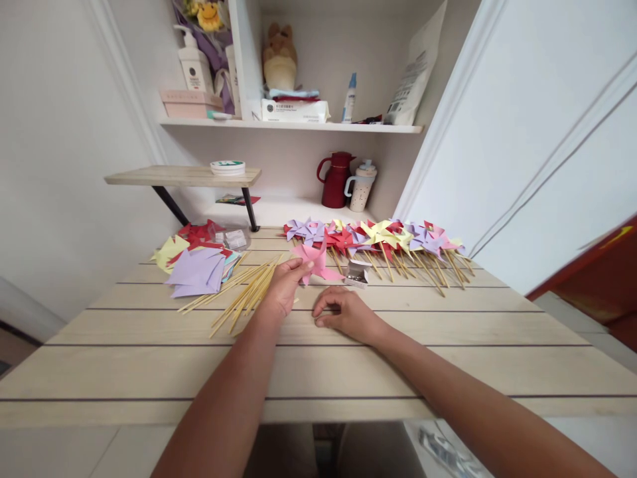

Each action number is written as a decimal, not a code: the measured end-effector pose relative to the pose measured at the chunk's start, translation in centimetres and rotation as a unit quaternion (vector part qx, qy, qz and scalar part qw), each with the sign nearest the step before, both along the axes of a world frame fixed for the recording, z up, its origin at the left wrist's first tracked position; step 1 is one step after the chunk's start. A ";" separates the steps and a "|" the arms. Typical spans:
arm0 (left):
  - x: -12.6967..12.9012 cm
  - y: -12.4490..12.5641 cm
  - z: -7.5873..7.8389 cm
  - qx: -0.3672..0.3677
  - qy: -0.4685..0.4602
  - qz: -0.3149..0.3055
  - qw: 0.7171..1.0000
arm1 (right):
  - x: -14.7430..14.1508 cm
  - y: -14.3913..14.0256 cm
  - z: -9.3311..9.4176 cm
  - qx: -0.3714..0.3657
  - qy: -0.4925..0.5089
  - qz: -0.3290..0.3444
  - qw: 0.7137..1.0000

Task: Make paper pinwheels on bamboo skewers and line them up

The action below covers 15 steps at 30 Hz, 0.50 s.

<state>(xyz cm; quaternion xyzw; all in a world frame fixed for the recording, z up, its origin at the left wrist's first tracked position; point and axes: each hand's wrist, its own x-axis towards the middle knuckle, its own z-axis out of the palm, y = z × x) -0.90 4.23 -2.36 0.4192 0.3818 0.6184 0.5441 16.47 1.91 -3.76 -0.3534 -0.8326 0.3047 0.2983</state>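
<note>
My left hand (284,284) pinches a pink paper pinwheel (313,260) between thumb and fingers, a little above the table. To its right, my right hand (348,315) rests low over the tabletop, thumb and fingertips curled together. Whatever is between those fingertips is too small to make out. A small open box (357,273) with dark little pieces inside sits just beyond my right hand. Beside my left hand lies a loose spread of thin wooden sticks (249,292). Finished pinwheels on sticks (381,236), in purple, red, yellow and pink, lie in a row at the back.
Purple paper squares (196,273), red and yellow paper pinwheel shapes (172,252) and a clear plastic container (233,238) lie at the back left. A small raised shelf (184,176) stands behind them. A red jug (338,179) and a speckled cup (362,186) stand in the alcove.
</note>
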 end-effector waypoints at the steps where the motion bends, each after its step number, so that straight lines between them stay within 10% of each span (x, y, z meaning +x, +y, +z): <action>1: 0.0 0.0 0.0 -0.001 0.003 -0.002 1.000 | 0.0 0.0 0.0 0.000 0.004 0.004 1.000; 15: -0.1 -0.1 0.0 -0.002 0.015 0.019 1.000 | 0.7 -0.9 2.3 -0.090 0.090 -0.009 0.992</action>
